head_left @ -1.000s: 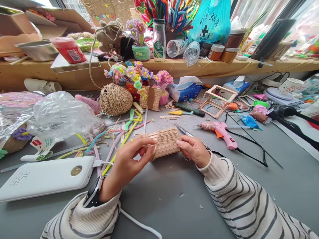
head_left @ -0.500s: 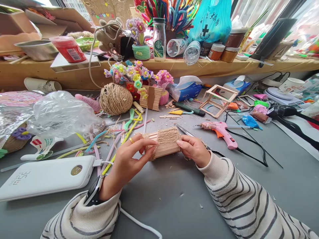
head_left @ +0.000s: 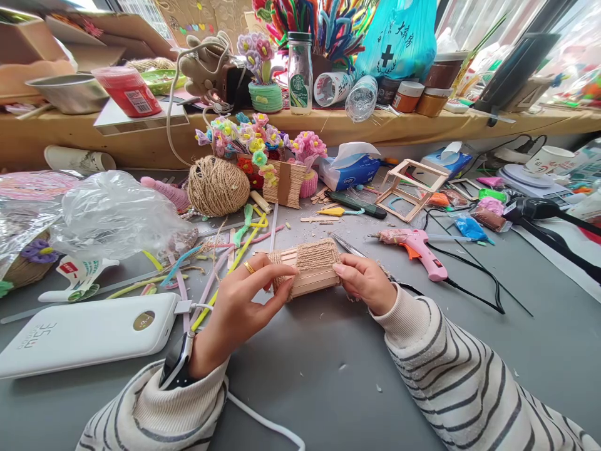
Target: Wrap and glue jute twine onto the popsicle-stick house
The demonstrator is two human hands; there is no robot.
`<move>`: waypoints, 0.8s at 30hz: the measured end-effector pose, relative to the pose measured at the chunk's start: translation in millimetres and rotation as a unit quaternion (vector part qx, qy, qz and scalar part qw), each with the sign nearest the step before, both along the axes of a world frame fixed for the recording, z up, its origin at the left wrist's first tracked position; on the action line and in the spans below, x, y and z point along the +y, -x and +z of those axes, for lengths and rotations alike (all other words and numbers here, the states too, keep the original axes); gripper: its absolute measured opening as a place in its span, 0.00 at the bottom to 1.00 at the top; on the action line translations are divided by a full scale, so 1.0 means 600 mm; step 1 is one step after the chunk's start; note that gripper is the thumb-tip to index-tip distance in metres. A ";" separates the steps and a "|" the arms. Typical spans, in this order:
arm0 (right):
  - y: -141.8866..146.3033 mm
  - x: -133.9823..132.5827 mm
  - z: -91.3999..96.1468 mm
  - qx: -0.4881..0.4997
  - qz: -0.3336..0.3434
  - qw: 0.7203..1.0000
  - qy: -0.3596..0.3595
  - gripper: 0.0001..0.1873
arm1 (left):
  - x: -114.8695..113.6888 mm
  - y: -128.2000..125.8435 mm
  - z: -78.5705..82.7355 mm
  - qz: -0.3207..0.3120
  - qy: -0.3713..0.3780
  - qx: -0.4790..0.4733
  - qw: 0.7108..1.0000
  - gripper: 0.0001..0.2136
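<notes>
Between my hands, just above the grey table, is a small box of wooden craft sticks (head_left: 315,280), partly wrapped in brown twine (head_left: 318,255). My left hand (head_left: 248,297), with a ring and a watch, pinches its left end between thumb and fingers. At the opposite end my right hand (head_left: 365,280) grips the corner, thumb in front and fingers behind. The underside and back of the box are hidden. Scissors (head_left: 346,245) lie behind it, partly covered by my right hand. A pink glue gun (head_left: 417,250) rests to the right.
A ball of twine (head_left: 218,186) sits behind my left hand. The white power bank (head_left: 89,335) and its cable lie at left, near pipe cleaners and plastic wrap (head_left: 117,213). A stick frame (head_left: 410,190) stands at the back right. Jars and a glass bottle (head_left: 300,75) line the shelf.
Almost nothing differs. Both hands keep their hold on the box, and my left fingers have shifted very slightly at its left end.
</notes>
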State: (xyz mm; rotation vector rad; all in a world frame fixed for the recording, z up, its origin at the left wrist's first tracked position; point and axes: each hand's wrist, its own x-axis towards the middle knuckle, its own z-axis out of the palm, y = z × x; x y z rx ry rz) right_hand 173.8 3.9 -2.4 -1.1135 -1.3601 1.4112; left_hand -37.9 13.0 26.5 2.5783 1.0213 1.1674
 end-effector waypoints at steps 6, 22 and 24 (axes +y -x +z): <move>-0.001 0.000 0.000 0.000 0.001 1.000 0.002 0.19 | 0.001 0.002 -0.004 -0.008 -0.005 -0.004 1.000 0.08; 0.000 -0.001 -0.002 0.001 0.000 1.000 0.003 0.18 | -0.001 0.003 -0.004 -0.003 -0.017 0.010 1.000 0.08; 0.000 -0.001 0.000 -0.001 -0.001 1.000 0.004 0.18 | -0.002 0.002 -0.005 0.007 -0.007 0.008 1.000 0.07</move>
